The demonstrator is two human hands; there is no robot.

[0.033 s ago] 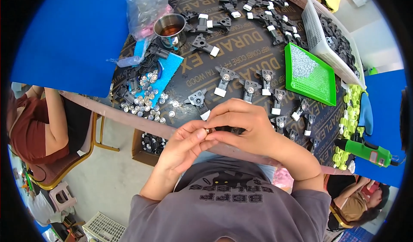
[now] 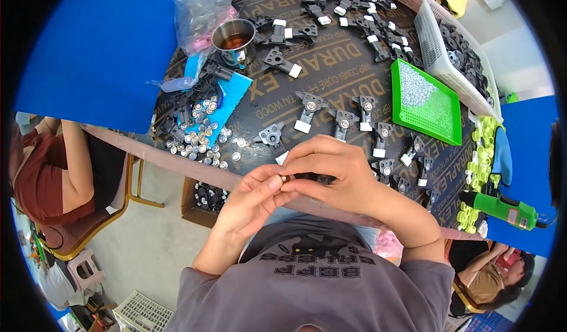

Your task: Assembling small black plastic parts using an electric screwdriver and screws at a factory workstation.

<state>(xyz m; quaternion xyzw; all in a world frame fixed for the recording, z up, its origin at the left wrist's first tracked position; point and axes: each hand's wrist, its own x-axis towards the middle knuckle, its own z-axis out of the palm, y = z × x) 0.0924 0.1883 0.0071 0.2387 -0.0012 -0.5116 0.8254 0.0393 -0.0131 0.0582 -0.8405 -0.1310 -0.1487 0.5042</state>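
My left hand (image 2: 251, 195) and my right hand (image 2: 339, 169) meet at the table's near edge. Between their thumbs and fingertips they pinch a small shiny metal piece (image 2: 284, 179), mostly covered by the fingers. Just beyond my hands lies a black plastic fitting (image 2: 271, 136) with a white end. More such fittings (image 2: 344, 121) stand spread to the right of it. A pile of small round metal caps (image 2: 204, 132) lies to the left, partly on a blue cloth (image 2: 235, 93).
A steel cup (image 2: 233, 39) of brown liquid stands at the back left by a clear plastic bag (image 2: 204, 10). To the right are a green tray (image 2: 434, 119) of small metal bits, a white basket (image 2: 434, 39) of black parts, yellow-green clips (image 2: 481, 155) and a green power screwdriver (image 2: 502, 209).
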